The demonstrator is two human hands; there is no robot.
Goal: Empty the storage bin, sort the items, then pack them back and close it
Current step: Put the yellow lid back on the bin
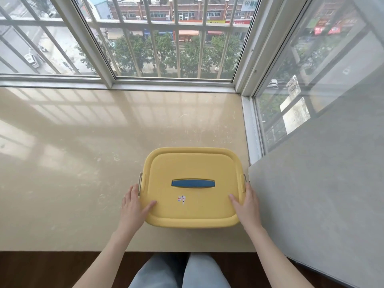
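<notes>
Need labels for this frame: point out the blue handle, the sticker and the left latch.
blue handle [193, 183]: head view, middle of the grip.
sticker [181, 199]: head view, its centre.
left latch [140, 183]: head view, midway along the clip.

Bin lid [193, 163] noted as matt yellow plastic, smooth; handle [193, 183] blue plastic, slight sheen. Worktop [83, 152] seen glossy, polished, stone-like w/ scuffs. Wall [322, 183] matt grey. Floor [52, 269] dark wood.
</notes>
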